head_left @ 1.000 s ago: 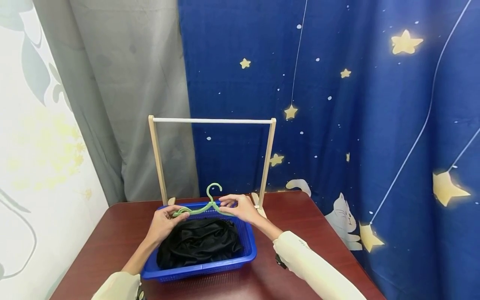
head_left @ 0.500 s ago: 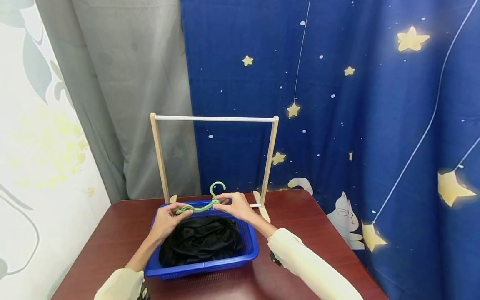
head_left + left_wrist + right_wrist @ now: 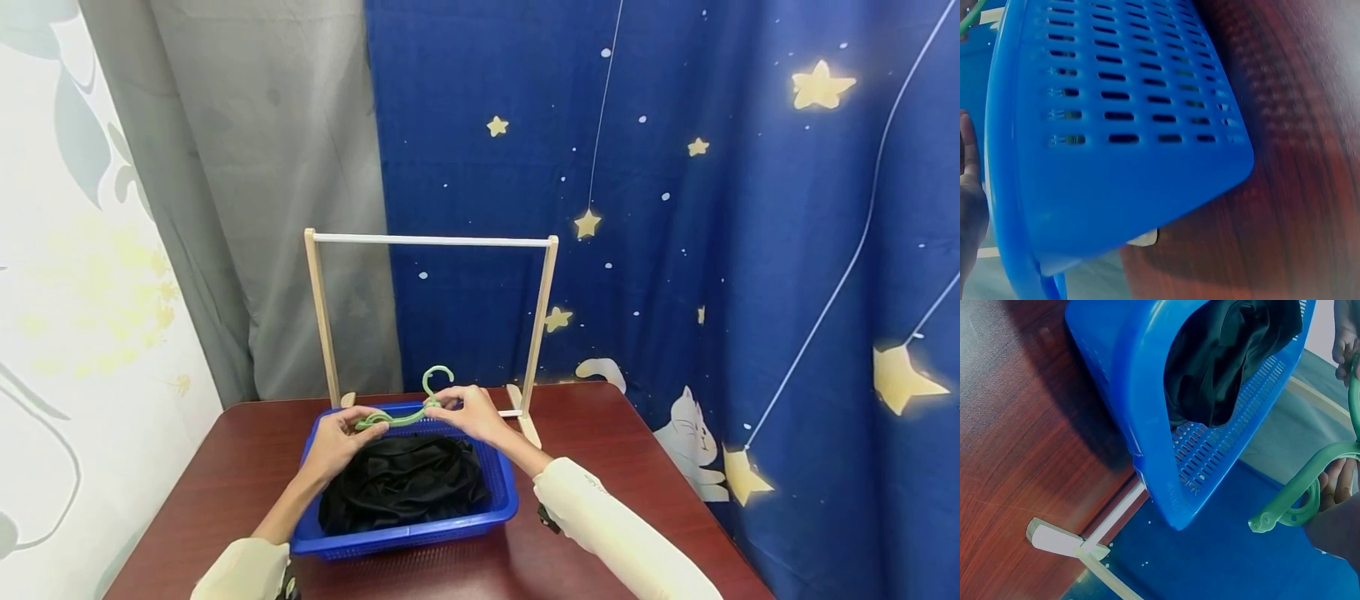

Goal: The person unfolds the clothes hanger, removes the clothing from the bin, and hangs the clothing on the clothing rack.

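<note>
A green clothes hanger (image 3: pixel 408 419) is held level above the far side of a blue basket (image 3: pixel 405 533), its hook pointing up. My left hand (image 3: pixel 335 440) pinches its left end between thumb and fingers. Near the base of the hook, my right hand (image 3: pixel 472 414) grips the hanger. One hanger arm (image 3: pixel 1297 481) sticks out past the right hand in the right wrist view. Crumpled black cloth (image 3: pixel 405 483) lies in the basket beneath both hands. In the left wrist view, only part of a hand (image 3: pixel 971 200) shows at the left edge.
Behind the basket stands a small wooden rack with a white top bar (image 3: pixel 431 240). Its right foot (image 3: pixel 528 429) rests on the dark red table (image 3: pixel 600 467). Grey and blue curtains (image 3: pixel 645 250) hang behind the table.
My right hand has shifted left along the hanger to the base of its hook. The left hand keeps its pinch. The view has moved slightly.
</note>
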Action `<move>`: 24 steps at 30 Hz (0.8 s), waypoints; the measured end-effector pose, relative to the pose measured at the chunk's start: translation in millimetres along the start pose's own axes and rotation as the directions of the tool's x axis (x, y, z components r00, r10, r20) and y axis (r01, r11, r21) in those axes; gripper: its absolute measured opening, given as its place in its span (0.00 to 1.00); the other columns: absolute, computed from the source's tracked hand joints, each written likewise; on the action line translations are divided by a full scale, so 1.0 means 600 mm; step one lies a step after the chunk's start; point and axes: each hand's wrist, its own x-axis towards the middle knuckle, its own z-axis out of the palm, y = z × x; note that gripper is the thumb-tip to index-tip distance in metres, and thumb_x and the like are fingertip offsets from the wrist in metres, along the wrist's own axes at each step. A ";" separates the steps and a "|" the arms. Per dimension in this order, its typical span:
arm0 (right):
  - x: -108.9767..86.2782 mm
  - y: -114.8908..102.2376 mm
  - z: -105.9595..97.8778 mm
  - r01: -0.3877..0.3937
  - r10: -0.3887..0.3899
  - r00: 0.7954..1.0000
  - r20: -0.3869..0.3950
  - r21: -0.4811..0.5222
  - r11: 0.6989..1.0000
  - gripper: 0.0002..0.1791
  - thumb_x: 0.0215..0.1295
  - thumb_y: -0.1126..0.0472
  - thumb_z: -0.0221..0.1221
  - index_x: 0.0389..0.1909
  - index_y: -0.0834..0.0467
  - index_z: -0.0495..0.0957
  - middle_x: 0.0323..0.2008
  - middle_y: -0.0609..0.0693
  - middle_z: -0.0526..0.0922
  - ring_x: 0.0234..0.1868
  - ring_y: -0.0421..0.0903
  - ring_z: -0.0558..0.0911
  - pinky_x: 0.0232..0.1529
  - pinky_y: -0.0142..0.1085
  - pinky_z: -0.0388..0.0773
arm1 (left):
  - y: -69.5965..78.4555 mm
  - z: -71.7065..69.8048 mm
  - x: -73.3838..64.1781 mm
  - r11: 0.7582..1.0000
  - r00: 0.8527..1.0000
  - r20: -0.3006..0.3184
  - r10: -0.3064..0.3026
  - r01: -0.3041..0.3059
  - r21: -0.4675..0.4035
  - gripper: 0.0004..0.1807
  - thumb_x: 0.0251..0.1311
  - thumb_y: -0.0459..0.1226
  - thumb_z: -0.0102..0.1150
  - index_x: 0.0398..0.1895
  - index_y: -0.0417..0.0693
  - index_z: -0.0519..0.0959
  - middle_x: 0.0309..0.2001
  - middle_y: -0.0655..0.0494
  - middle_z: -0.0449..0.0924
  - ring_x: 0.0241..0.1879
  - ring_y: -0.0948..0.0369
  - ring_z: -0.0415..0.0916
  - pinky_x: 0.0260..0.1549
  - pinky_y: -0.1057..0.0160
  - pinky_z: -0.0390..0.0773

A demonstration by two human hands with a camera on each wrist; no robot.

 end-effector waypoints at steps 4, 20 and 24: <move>0.000 0.000 0.003 -0.005 0.005 1.000 0.013 -0.010 1.000 0.11 0.62 0.51 0.74 0.42 0.52 0.92 0.32 0.42 0.90 0.33 0.36 0.84 0.33 0.27 0.77 | 0.002 -0.003 -0.002 0.999 0.999 0.036 0.020 -0.021 0.031 0.09 0.63 0.37 0.73 0.44 0.44 0.88 0.39 0.48 0.89 0.32 0.65 0.82 0.31 0.68 0.80; -0.006 0.008 0.007 0.028 -0.028 0.999 0.028 -0.026 0.999 0.12 0.60 0.53 0.75 0.42 0.54 0.92 0.31 0.43 0.89 0.32 0.36 0.83 0.34 0.28 0.77 | -0.002 0.001 -0.001 0.979 0.993 0.098 0.060 -0.077 0.188 0.04 0.65 0.42 0.71 0.40 0.55 0.90 0.39 0.58 0.89 0.29 0.66 0.76 0.26 0.68 0.75; -0.011 0.009 0.007 0.019 -0.019 0.999 0.036 -0.017 1.000 0.13 0.61 0.52 0.75 0.42 0.54 0.91 0.31 0.43 0.89 0.34 0.39 0.84 0.35 0.28 0.77 | -0.005 0.005 -0.002 0.983 0.995 0.087 0.053 -0.067 0.169 0.04 0.66 0.41 0.71 0.40 0.54 0.90 0.40 0.57 0.89 0.31 0.65 0.79 0.29 0.68 0.78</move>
